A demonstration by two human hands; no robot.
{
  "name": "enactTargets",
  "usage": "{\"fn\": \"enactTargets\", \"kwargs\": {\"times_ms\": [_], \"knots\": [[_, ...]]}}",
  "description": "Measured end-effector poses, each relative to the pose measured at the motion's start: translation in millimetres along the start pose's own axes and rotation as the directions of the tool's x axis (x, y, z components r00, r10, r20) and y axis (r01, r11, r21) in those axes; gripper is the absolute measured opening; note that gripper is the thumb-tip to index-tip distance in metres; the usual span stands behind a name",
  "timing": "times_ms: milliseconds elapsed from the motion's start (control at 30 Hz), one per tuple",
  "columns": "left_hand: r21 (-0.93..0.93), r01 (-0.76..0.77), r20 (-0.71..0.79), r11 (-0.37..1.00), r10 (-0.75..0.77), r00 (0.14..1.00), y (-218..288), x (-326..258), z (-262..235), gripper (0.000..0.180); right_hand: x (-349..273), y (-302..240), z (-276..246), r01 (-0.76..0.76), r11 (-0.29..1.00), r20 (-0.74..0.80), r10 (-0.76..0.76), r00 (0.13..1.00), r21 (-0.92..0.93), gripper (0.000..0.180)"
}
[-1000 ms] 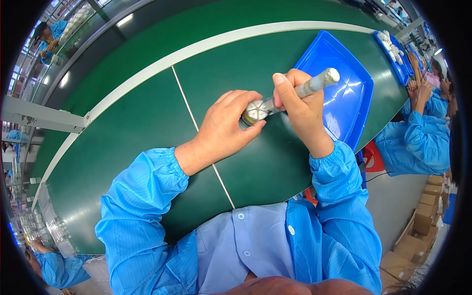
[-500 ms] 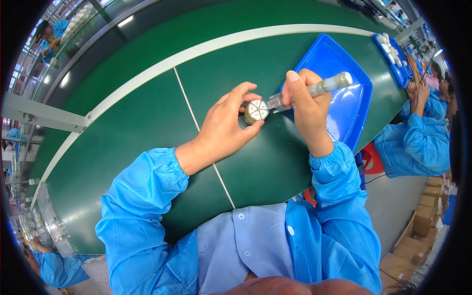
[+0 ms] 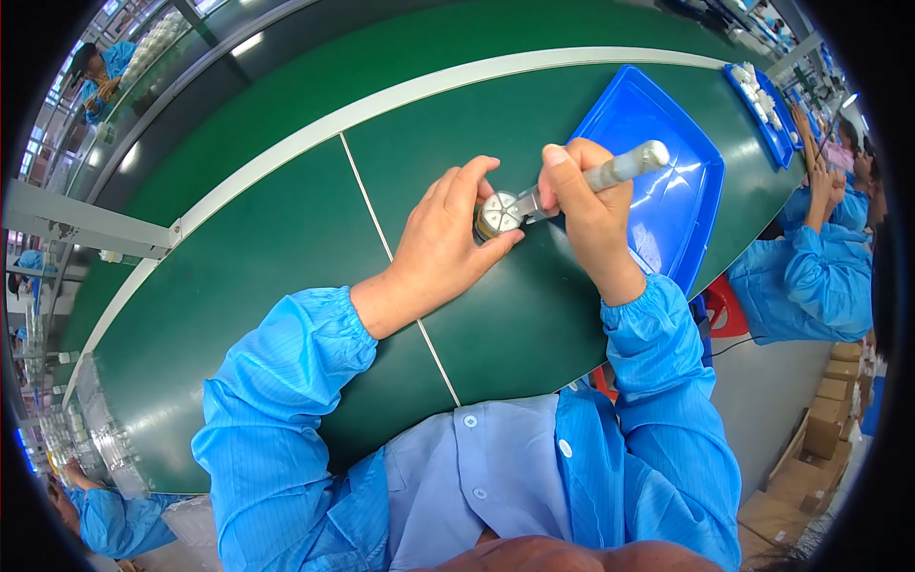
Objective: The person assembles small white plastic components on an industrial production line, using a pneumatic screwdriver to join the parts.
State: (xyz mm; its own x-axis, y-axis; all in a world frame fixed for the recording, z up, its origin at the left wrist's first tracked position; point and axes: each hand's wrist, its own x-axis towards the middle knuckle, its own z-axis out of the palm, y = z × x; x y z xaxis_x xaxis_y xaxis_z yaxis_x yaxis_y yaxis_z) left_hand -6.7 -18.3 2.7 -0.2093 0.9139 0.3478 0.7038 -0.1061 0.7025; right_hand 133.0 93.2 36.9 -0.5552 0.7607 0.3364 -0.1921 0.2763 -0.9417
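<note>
My left hand (image 3: pixel 440 246) is closed around a small round part (image 3: pixel 500 213), thumb on its near side and fingers on its far side. The part has a white top split into wedges by dark lines, and a yellowish side. In my right hand (image 3: pixel 596 214) is a hand tool (image 3: pixel 629 166) with a thick grey, rounded handle and a flat metallic head; its exact kind is unclear. The handle points up and to the right. The tool's tip meets the right edge of the part's top. Fingers partly cover the tool's middle and the part's side.
A blue tray (image 3: pixel 688 229) lies just right of my right hand on the green table (image 3: pixel 286 248). Farther right, another blue tray (image 3: pixel 760 105) holds white pieces. A pale rail (image 3: pixel 438 71) curves along the far side. Co-workers in blue sit at right and left; cardboard boxes (image 3: pixel 820 434) stand at lower right.
The tool and my right hand have shifted slightly left, bringing the tool's tip onto the part's top edge. My left hand keeps its hold on the part, almost unmoved.
</note>
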Motion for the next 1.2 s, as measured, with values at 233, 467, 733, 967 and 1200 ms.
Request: {"fn": "enactTargets", "kwargs": {"times_ms": [233, 467, 733, 967, 1200], "knots": [[-0.276, -0.034, 0.035, 0.961, 0.045, 0.998, -3.4, -2.1, -3.2, 0.069, 4.6, -0.2, -1.0, 0.017, 1.0, 0.008, -0.017, 1.0, -0.001, 0.036], [-0.145, -0.069, 0.029, 0.987, 0.074, 0.997, 2.8, 0.5, -6.7, 0.078, 6.9, 1.5, 0.9, -0.036, 0.999, 0.046, 0.037, 0.998, -0.035, 0.035], [-0.177, 0.002, 0.037, 0.984, 0.004, 0.999, -4.4, -2.5, -0.4, 0.078, 2.3, -2.3, -1.7, 0.001, 0.999, 0.005, -0.001, 1.0, 0.033, 0.035], [-0.318, -0.024, 0.089, 0.948, 0.055, 0.995, -7.2, -0.9, -1.5, 0.077, 7.0, -0.1, -2.2, 0.024, 1.0, 0.036, -0.023, 0.999, -0.007, 0.036], [-0.307, -0.019, 0.153, 0.952, 0.069, 0.986, -9.2, 4.0, -6.7, 0.078, 7.2, 5.5, 0.1, 0.007, 0.999, 0.061, -0.004, 0.998, -0.053, 0.036]]}}
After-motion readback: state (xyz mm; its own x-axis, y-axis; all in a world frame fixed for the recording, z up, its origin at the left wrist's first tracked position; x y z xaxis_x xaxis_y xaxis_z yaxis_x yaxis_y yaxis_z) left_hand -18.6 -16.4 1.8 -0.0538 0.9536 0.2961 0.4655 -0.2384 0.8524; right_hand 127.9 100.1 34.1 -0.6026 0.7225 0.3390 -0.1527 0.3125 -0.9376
